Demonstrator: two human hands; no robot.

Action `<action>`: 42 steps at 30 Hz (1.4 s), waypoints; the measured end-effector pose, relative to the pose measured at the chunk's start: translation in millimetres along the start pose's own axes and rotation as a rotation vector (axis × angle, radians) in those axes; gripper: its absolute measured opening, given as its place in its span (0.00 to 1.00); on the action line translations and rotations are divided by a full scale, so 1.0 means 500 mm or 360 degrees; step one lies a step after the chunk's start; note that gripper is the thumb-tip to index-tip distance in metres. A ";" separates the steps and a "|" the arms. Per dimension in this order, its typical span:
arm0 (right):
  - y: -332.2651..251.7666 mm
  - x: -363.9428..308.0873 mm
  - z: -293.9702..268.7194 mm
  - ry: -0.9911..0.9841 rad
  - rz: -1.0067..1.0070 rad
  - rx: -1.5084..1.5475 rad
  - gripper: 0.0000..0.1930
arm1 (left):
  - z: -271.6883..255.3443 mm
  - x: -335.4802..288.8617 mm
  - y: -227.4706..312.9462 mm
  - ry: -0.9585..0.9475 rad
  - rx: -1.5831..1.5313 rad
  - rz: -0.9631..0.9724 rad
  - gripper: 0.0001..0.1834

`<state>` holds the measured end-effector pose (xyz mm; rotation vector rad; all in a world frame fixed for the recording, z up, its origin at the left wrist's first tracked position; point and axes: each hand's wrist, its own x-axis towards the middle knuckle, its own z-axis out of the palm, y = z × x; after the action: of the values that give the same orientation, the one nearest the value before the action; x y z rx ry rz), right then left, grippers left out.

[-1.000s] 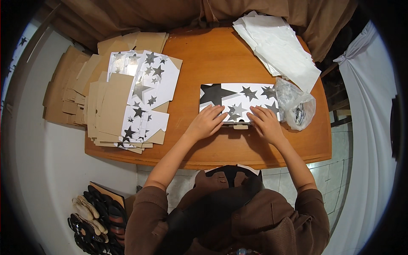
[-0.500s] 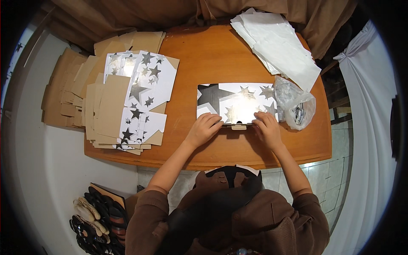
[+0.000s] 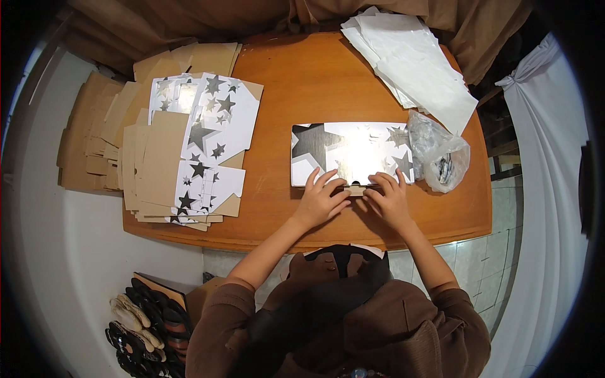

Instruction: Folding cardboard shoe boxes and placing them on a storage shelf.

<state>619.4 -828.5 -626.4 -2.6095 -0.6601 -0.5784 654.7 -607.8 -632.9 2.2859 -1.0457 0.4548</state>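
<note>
A closed cardboard box point(image 3: 362, 148), white with black and grey stars, lies flat on the wooden table in front of me. A small brown tab point(image 3: 357, 190) sticks out at the middle of its front edge, below a dark notch. My left hand point(image 3: 320, 200) grips the front edge left of the tab, fingertips on the lid and thumb at the tab. On the other side, my right hand point(image 3: 386, 198) has its fingers curled over the same edge, with its thumb side by the tab. The inside of the box is hidden.
Flat cardboard box blanks point(image 3: 154, 157), some star-printed, are stacked at the table's left. White paper sheets point(image 3: 409, 60) lie at the far right. A clear plastic bag point(image 3: 449, 165) with small dark things touches the box's right end. Sandals point(image 3: 148, 321) are heaped at lower left.
Both hands have shifted inward along the front edge, and the thumbs have come to the tab. The box stays nearly in place.
</note>
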 end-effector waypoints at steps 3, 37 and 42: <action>-0.005 0.002 0.004 0.0003 0.0028 -0.0023 0.10 | 0.019 -0.002 0.003 0.0014 -0.0007 -0.0018 0.08; -0.043 -0.005 0.033 0.0145 0.0198 -0.0181 0.11 | 0.081 -0.012 -0.018 0.0425 0.0309 0.0239 0.08; -0.030 -0.015 0.033 0.0122 0.0060 -0.0243 0.12 | 0.078 -0.010 -0.011 0.0411 0.0304 0.0193 0.08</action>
<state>610.7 -811.7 -639.8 -2.7180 -0.5614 -0.7399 658.4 -626.8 -667.8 2.2563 -1.0499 0.9085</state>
